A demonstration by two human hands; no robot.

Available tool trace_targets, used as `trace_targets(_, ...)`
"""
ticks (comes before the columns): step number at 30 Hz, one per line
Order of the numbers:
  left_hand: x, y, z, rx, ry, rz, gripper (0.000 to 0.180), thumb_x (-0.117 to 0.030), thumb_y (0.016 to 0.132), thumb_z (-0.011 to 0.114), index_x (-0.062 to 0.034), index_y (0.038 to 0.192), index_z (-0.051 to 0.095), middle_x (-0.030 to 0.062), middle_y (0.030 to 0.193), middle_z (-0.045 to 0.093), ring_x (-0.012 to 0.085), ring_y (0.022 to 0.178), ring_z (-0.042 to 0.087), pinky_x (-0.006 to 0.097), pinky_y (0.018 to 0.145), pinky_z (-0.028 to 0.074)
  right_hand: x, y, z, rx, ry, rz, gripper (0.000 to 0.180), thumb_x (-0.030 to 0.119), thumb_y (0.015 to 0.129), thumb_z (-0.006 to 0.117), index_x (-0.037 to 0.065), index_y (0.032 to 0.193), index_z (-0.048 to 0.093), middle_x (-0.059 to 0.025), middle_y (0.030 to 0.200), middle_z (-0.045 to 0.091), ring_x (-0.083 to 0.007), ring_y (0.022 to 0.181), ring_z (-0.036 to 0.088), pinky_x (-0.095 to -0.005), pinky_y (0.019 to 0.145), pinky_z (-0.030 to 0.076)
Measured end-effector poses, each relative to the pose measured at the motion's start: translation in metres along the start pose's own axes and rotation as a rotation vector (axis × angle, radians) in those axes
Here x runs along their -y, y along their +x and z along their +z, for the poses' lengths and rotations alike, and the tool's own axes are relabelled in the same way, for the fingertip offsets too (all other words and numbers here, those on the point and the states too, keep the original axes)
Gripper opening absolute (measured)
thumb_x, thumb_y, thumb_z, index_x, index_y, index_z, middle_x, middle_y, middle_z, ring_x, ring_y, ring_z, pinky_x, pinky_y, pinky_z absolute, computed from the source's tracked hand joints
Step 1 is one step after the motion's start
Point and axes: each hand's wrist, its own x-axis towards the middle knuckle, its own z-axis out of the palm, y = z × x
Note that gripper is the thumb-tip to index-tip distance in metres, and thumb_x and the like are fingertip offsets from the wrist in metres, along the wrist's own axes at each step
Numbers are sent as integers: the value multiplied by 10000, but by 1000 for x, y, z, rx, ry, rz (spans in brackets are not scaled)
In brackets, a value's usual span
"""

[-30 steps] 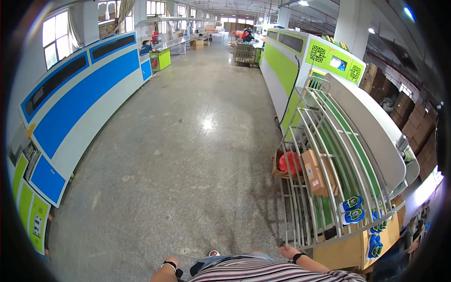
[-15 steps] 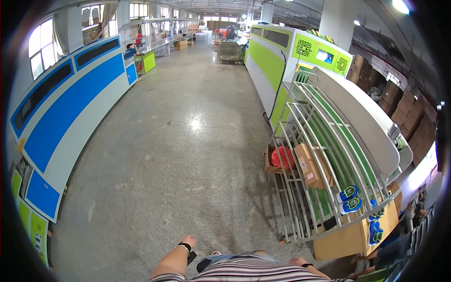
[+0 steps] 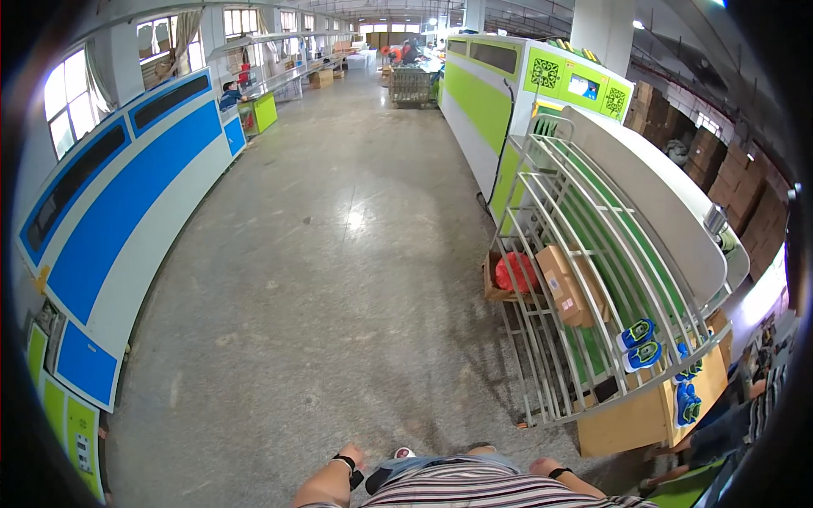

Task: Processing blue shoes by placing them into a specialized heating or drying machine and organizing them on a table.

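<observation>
1. Left hand (image 3: 354, 459) at the lower edge, dark wristband on the wrist, swung forward beside the striped shirt (image 3: 474, 489). It holds nothing; fingers are cut off by the forearm's angle, so I cannot tell whether they are spread or curled.
2. Right hand (image 3: 542, 466) also low by the hip, wristband showing, nothing gripped; its fingers are too small to read.
3. Change over the last second: the arms have traded places in a walking swing. A second ago the right was forward, half a second ago the left rose, and now both sit level.
4. The metal rack (image 3: 584, 279) on the right has grown larger and closer; the person is walking up the concrete floor (image 3: 322, 279) alongside it.
5. Nearest things: blue shoes (image 3: 637, 345) on the rack's lower end, a cardboard box (image 3: 567, 284) and a red bag (image 3: 517, 273) behind its bars. All well apart from both hands.
6. Judgement: this is transit, no handling begun.
</observation>
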Motion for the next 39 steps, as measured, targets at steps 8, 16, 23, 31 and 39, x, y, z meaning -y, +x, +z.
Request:
trace_targets(8, 60, 10, 36, -143, -172, -110, 301, -260, 840, 624, 10, 935, 717, 203, 929, 724, 323, 915, 708, 400, 841, 542, 31, 42, 7, -45, -45, -145, 418, 409, 885, 533, 139, 1157, 700, -119, 1127, 708, -314, 1068, 658, -418, 946, 498)
trace_targets(16, 66, 8, 36, -26, 39, -124, 324, -262, 804, 643, 1, 980, 711, 245, 1000, 700, 376, 995, 676, 415, 859, 525, 67, 11, -1, -104, 122, -153, 390, 362, 862, 580, 112, 1127, 719, -151, 1131, 704, -327, 1065, 655, -414, 941, 503)
trace_targets(23, 65, 20, 22, 63, 120, -115, 390, -336, 827, 622, -32, 1053, 717, 220, 1085, 697, 352, 1069, 655, 420, 927, 507, 41, -1, 15, -130, 196, -104, 401, 370, 840, 599, 104, 1114, 721, -162, 1117, 705, -325, 1063, 655, -410, 931, 504)
trace_targets(31, 2, 19, 11, 17, 235, -92, 371, -355, 884, 561, -75, 1061, 725, 124, 1096, 720, 302, 1109, 641, 420, 957, 487, -37, -3, 54, -217, 183, -13, 369, 322, 866, 640, 35, 1085, 713, -113, 944, 738, -230, 829, 707, -366, 777, 543)
trace_targets(39, -64, 37, 52, 71, 321, 61, 370, -338, 854, 574, -101, 1090, 731, 153, 1152, 697, 331, 1125, 633, 428, 965, 484, -112, -39, 92, -229, 533, 75, 321, 273, 843, 654, 34, 1045, 728, -122, 899, 741, -221, 801, 708, -372, 753, 549)
